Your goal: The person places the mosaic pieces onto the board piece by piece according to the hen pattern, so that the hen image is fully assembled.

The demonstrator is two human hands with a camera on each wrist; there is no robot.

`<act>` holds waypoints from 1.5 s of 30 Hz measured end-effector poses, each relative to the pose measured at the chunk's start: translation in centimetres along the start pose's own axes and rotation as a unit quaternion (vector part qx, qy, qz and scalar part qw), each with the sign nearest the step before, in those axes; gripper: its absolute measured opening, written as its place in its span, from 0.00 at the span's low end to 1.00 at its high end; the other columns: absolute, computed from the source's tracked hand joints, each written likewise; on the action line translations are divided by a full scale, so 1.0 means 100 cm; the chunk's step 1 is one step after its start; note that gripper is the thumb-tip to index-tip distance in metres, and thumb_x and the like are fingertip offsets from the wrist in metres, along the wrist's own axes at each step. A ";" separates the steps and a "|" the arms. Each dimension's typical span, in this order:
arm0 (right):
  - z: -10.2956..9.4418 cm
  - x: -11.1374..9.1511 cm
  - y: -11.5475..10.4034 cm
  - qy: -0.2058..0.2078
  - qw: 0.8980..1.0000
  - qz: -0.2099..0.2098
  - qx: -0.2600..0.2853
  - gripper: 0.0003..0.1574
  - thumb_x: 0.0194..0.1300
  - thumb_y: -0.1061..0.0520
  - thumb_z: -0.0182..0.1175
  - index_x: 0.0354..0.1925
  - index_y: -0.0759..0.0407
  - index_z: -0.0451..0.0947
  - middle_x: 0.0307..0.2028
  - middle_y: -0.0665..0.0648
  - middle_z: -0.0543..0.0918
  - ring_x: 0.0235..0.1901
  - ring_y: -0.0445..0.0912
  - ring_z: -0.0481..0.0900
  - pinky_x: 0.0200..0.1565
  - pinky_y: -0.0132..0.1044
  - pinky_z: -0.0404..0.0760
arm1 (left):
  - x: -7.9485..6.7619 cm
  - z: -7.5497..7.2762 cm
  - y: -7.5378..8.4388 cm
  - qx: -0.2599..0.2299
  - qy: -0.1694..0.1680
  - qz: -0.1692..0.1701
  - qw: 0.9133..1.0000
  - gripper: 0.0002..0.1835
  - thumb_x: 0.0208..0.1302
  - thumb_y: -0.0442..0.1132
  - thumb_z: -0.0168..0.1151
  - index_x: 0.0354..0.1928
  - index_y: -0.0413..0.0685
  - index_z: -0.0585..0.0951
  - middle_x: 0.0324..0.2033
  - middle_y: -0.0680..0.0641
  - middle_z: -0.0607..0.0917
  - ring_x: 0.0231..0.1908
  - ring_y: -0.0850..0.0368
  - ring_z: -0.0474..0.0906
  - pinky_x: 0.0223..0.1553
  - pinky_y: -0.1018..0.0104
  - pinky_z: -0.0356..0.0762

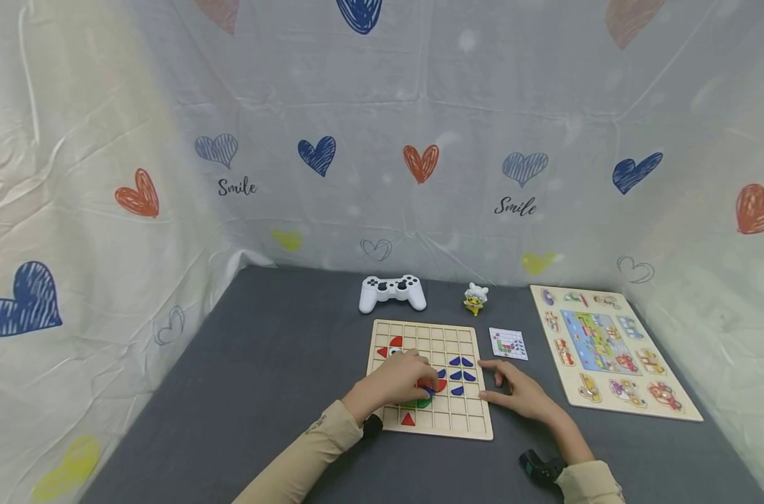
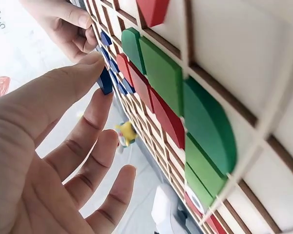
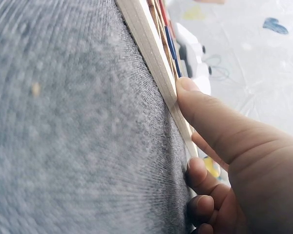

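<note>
Over the wooden grid board (image 1: pixel 446 423), my left hand (image 1: pixel 399 378) pinches a small dark blue piece (image 2: pixel 105 82) between thumb and index finger, the other fingers spread apart. Under and beside that hand, green pieces (image 2: pixel 161 68) and red pieces (image 2: pixel 167 116) sit in the grid cells. Several blue pieces (image 1: pixel 469 376) lie toward the board's right side. My right hand (image 1: pixel 522 393) touches the board's right edge, thumb and index finger set apart along it. In the right wrist view its thumb (image 3: pixel 205 109) presses at the wooden rim, and the lower fingers bend loosely.
A small pattern card (image 1: pixel 508 344) lies right of the board. Behind stand a white game controller (image 1: pixel 392 290) and a small yellow-and-white figurine (image 1: pixel 475 299). A wooden picture puzzle (image 1: pixel 615 350) lies at the right. A black wristband device (image 1: pixel 538 467) is near my right wrist.
</note>
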State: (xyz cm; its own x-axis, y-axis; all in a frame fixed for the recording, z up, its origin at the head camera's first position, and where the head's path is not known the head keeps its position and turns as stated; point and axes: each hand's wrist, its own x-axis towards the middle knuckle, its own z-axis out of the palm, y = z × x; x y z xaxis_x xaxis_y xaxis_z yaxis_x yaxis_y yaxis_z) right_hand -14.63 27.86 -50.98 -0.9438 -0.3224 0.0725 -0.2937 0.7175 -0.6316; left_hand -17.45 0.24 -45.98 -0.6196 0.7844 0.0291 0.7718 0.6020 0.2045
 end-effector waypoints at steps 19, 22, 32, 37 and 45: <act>-0.002 -0.001 0.002 0.003 0.999 -0.030 0.022 0.33 0.57 0.47 0.65 0.58 0.53 0.70 0.30 0.51 0.67 0.21 0.34 0.56 0.24 0.29 0.59 | 0.051 0.012 0.024 0.010 -0.023 0.009 1.000 0.05 0.55 0.48 0.67 0.35 0.68 0.83 0.28 0.63 0.77 0.33 0.66 0.66 0.33 0.70 0.63; -0.002 -0.001 0.003 0.004 0.999 -0.038 0.022 0.32 0.57 0.47 0.64 0.59 0.53 0.69 0.30 0.51 0.67 0.21 0.33 0.55 0.24 0.28 0.59 | 0.059 0.016 0.029 0.020 -0.019 0.012 1.000 0.05 0.55 0.49 0.67 0.34 0.69 0.83 0.28 0.63 0.77 0.33 0.66 0.66 0.33 0.70 0.63; -0.002 0.000 0.002 0.006 0.999 -0.037 0.022 0.33 0.57 0.47 0.65 0.59 0.52 0.69 0.31 0.51 0.67 0.21 0.34 0.56 0.24 0.28 0.58 | 0.074 0.022 0.036 0.041 -0.018 0.002 0.999 0.06 0.54 0.47 0.68 0.34 0.69 0.83 0.32 0.63 0.80 0.34 0.65 0.67 0.35 0.68 0.64; -0.002 0.000 0.002 0.004 0.999 -0.034 0.021 0.33 0.57 0.47 0.65 0.59 0.51 0.69 0.31 0.51 0.67 0.21 0.33 0.55 0.23 0.28 0.58 | 0.076 0.023 0.036 0.048 -0.024 0.007 0.999 0.07 0.53 0.48 0.69 0.35 0.70 0.84 0.33 0.64 0.80 0.34 0.65 0.68 0.35 0.69 0.65; -0.002 -0.001 0.003 0.005 0.999 -0.041 0.022 0.33 0.57 0.48 0.65 0.59 0.53 0.69 0.30 0.51 0.67 0.21 0.32 0.54 0.23 0.28 0.58 | 0.073 0.025 0.037 0.057 -0.038 0.017 0.998 0.08 0.53 0.50 0.68 0.37 0.71 0.84 0.32 0.66 0.80 0.36 0.66 0.69 0.37 0.67 0.67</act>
State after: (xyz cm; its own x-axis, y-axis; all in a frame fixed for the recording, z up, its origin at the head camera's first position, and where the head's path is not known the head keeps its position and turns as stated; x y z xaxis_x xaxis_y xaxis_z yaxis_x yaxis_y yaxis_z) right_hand -14.68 28.25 -50.99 -0.9188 -0.3718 0.1326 -0.3623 0.6609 -0.6572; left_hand -18.74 8.52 -47.46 -0.5833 0.8112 -0.0404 0.8063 0.5844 0.0916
